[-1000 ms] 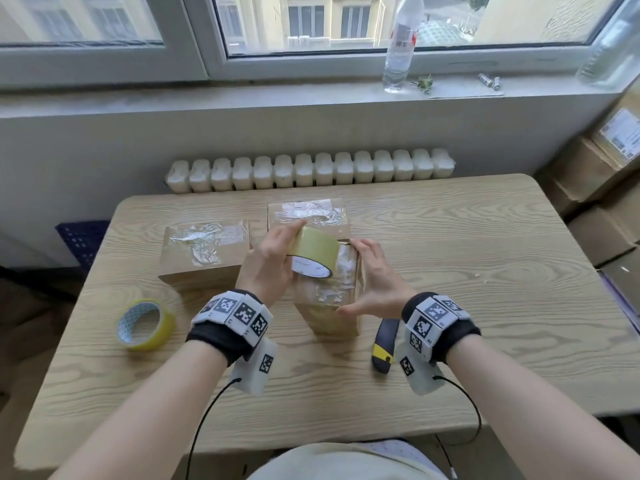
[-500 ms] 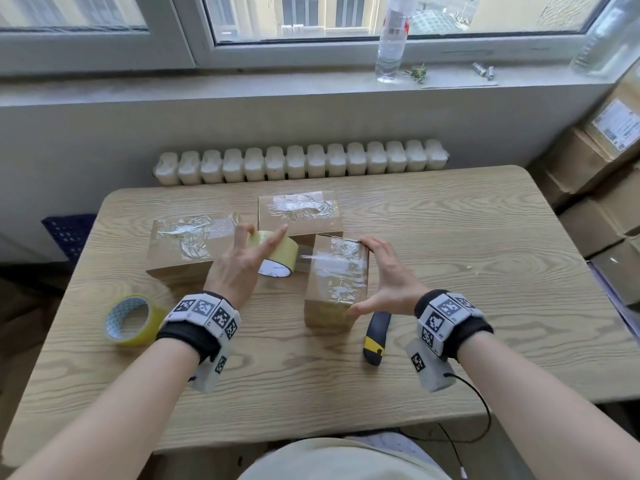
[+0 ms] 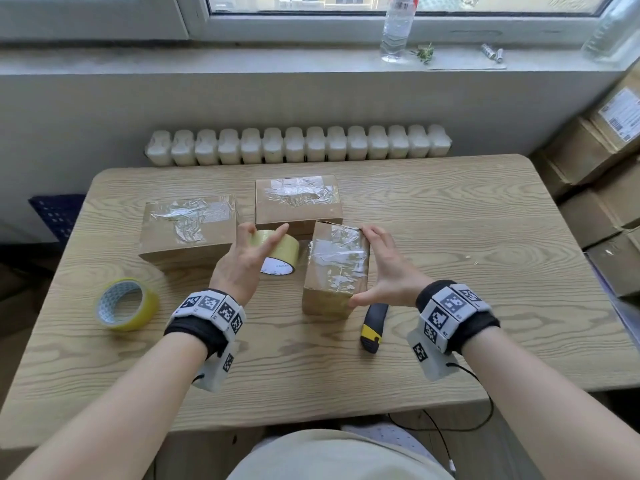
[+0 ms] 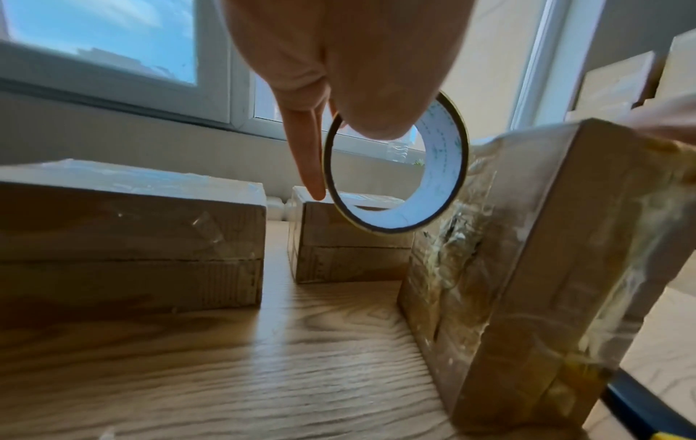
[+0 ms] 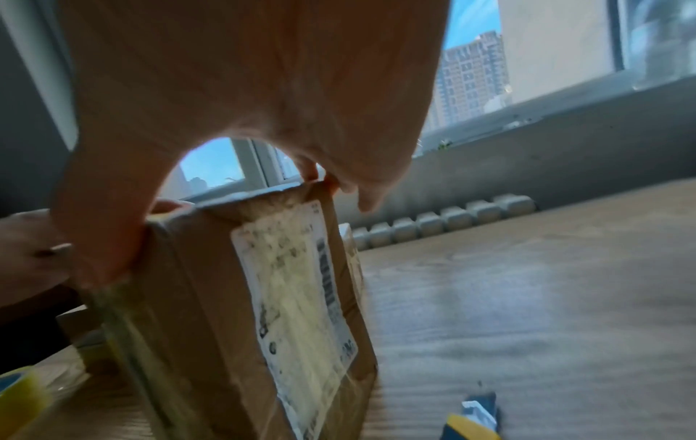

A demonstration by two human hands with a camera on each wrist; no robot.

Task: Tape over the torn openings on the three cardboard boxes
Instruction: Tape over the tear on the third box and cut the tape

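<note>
Cardboard under my right hand [image 3: 388,271]: thumb and fingers span the upright box [image 3: 337,268] mid-table, crinkled clear tape shining over its top and left side, a worn label on its right. My left hand [image 3: 242,261] grips the tan tape roll [image 3: 277,251] just left of it, a strip running across to the box. Beyond sit two flat boxes [image 3: 188,230] [image 3: 298,200], tops already patched with wrinkled tape.
</note>
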